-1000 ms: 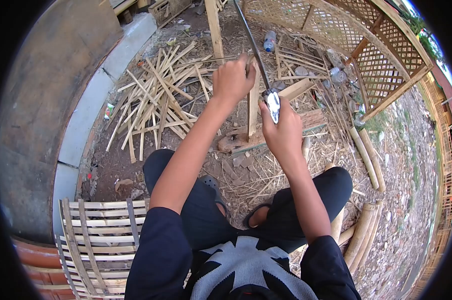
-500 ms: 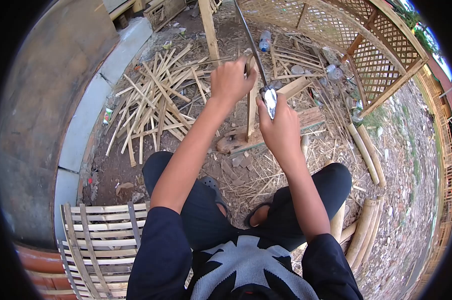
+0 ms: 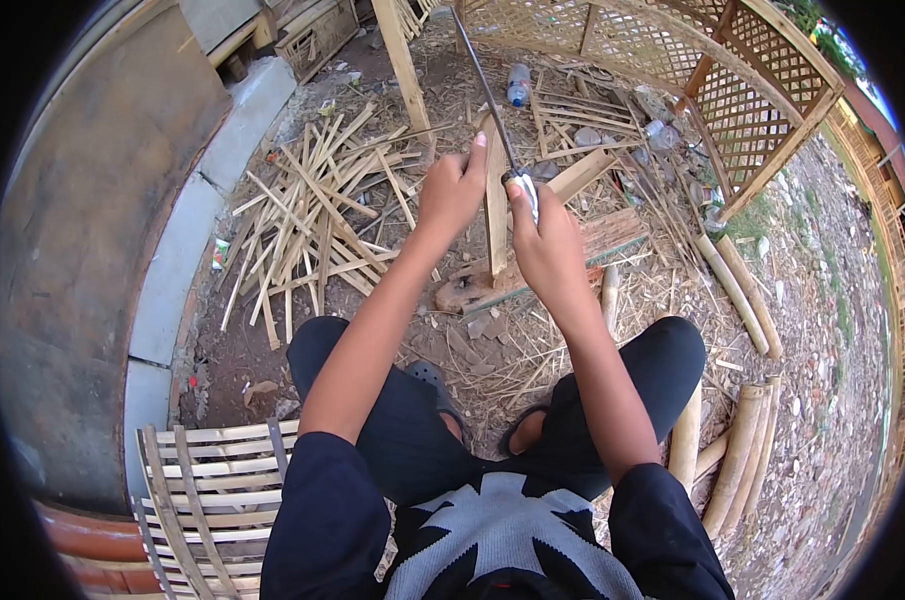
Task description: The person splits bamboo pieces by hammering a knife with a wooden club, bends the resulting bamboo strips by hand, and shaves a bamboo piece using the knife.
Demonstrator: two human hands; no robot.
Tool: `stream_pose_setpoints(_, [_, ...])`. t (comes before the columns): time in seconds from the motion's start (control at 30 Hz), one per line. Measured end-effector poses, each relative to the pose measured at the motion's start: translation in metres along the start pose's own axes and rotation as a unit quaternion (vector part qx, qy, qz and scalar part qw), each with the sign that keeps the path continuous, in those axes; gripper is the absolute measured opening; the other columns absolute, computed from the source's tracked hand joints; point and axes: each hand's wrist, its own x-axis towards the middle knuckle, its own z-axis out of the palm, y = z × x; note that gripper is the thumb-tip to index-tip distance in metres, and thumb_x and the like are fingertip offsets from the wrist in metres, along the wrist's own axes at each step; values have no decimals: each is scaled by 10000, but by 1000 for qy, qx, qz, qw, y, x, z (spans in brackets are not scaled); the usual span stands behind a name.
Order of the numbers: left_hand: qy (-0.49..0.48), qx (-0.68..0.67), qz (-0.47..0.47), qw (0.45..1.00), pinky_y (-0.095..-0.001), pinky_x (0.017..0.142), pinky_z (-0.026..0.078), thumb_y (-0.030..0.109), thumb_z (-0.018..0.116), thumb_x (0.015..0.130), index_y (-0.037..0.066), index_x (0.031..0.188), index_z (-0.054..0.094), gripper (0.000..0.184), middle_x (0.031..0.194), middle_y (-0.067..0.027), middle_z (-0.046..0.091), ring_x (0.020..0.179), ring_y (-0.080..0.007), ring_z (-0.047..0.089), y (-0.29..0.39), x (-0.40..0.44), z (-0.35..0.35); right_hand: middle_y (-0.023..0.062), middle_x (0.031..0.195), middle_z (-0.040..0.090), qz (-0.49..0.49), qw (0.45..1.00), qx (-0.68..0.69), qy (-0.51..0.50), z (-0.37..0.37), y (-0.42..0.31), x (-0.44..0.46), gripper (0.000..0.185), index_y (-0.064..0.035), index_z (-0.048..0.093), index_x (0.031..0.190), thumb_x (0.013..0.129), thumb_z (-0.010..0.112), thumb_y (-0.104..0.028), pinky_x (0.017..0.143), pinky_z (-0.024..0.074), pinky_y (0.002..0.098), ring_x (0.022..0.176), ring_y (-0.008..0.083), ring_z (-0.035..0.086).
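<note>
My right hand (image 3: 550, 245) is wrapped round the light handle of a long-bladed knife (image 3: 488, 88). The dark blade slants up and away to the left, crossing in front of an upright wooden post (image 3: 495, 225). That post rises from a thick wooden board (image 3: 602, 238) on the ground. Left of the post, my left hand (image 3: 452, 190) is closed, its fingers curled and thumb pointing up near the blade. Whatever its fingers may hold is hidden.
A heap of split bamboo strips (image 3: 317, 215) lies to the left. Bamboo poles (image 3: 740, 460) rest at the right, beside stony ground. A slatted bamboo panel (image 3: 217, 500) is at lower left. Behind are a plastic bottle (image 3: 518, 85) and a lattice fence (image 3: 762, 130).
My left hand has moved slightly down, and its thumb now points upward. The right hand and knife have shifted a little left and down. The view has turned slightly.
</note>
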Motion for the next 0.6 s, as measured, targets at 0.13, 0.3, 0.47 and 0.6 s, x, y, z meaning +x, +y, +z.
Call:
stream_pose_setpoints(0.13, [-143, -191, -69, 969, -387, 708, 488, 681, 341, 959, 28, 866, 663, 734, 771, -113, 654, 753, -243, 650, -5, -8, 15, 306, 797, 633, 14, 998, 64, -11, 3, 4, -1, 383, 82, 566, 959, 999, 499, -293, 680, 466, 503, 781, 473, 638])
stream_pose_setpoints(0.3, [-227, -365, -166, 887, -327, 848, 477, 691, 422, 935, 89, 1124, 597, 656, 1041, -103, 636, 997, -185, 619, 11, -38, 24, 203, 790, 630, 33, 983, 179, -25, 21, 29, 1, 358, 64, 576, 1018, 1011, 480, -280, 645, 462, 417, 758, 333, 628])
stream_pose_setpoints(0.47, [-253, -440, -208, 836, -284, 789, 501, 710, 467, 904, 137, 1066, 601, 610, 999, -50, 653, 941, -137, 633, 15, -57, 33, 78, 750, 580, 55, 982, 179, -26, 20, 35, 1, 341, 56, 573, 1056, 1035, 435, -255, 570, 442, 317, 696, 140, 555])
stream_pose_setpoints(0.6, [-257, -432, -223, 835, -234, 620, 465, 731, 484, 884, 177, 1040, 581, 584, 922, 1, 636, 801, -83, 610, 22, -66, 30, 238, 789, 650, 74, 974, 213, -19, 13, 31, 0, 352, 78, 580, 990, 996, 459, -252, 692, 483, 444, 734, 357, 654])
